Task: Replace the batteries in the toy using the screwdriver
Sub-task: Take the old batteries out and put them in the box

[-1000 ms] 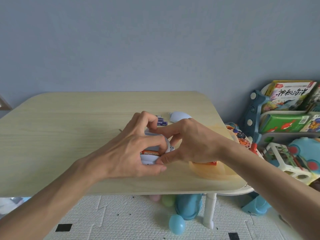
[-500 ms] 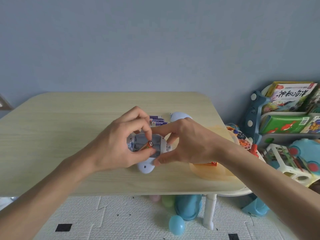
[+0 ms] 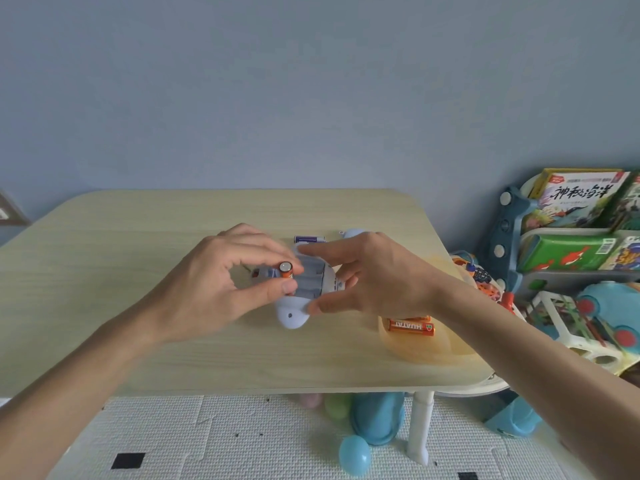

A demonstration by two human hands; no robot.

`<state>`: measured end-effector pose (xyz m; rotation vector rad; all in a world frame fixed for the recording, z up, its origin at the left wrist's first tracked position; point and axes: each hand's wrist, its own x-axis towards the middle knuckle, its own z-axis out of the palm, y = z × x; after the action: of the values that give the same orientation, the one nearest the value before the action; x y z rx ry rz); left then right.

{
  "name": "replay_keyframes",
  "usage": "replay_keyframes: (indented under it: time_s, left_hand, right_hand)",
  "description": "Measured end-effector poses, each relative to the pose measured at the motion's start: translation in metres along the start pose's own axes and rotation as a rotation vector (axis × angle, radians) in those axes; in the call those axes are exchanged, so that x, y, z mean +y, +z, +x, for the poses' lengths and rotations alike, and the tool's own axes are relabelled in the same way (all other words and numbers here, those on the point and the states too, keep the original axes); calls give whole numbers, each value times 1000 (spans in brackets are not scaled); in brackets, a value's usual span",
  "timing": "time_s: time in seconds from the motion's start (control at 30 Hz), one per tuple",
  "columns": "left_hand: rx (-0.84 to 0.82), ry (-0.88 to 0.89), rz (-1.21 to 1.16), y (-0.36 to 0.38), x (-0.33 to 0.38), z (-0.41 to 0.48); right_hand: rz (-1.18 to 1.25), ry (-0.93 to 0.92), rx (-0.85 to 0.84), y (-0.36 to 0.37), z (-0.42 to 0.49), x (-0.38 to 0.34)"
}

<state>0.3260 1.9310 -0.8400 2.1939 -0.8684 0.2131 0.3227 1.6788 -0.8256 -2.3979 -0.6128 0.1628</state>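
Observation:
A pale lilac toy (image 3: pixel 294 311) lies on the wooden table (image 3: pixel 138 258) with its battery bay (image 3: pixel 310 280) uncovered and facing up. My left hand (image 3: pixel 225 282) pinches an orange battery (image 3: pixel 286 270) between thumb and fingers, just above the bay's left end. My right hand (image 3: pixel 367 278) grips the toy from the right, index finger on its far edge and thumb on its near edge. Two orange batteries (image 3: pixel 412 326) lie in a translucent orange dish (image 3: pixel 426 348) to the right. Purple-and-white batteries (image 3: pixel 309 239) lie behind the toy. No screwdriver is visible.
A pale lilac cover piece (image 3: pixel 351 233) sits behind my right hand. A toy shelf with picture books (image 3: pixel 575 237) stands right of the table. Balls and a blue plastic toy (image 3: pixel 375 420) lie on the floor mat under the table's front edge.
My left hand has lifted an orange battery out of the toy's bay and raised it clear. My right hand has stayed on the toy, its fingers spread wider.

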Motion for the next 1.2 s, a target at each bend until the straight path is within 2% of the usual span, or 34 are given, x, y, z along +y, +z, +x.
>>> replay_keyframes:
  time_s: [0.1,0.27,0.57,0.77,1.07,1.2]
  left_hand:
    - [86,9,-66,0,10,2]
    - [214,237,104,24,43,17]
    - [-32,360,198,100,68,34]
    - [-98,324,207,107,64,34]
    - [-79,281,157,108,61,35]
    - [52,245,116,90,54,37]
  right_hand:
    - [24,7,82,-9,6,4]
    - [101,44,209,-26,8,22]
    - [185,63,294,-39,-5,50]
    - [194,68,283,-42,-9,53]
    - [161,52,281,-42,-13,54]
    - [192,60,254,-42,-15,52]
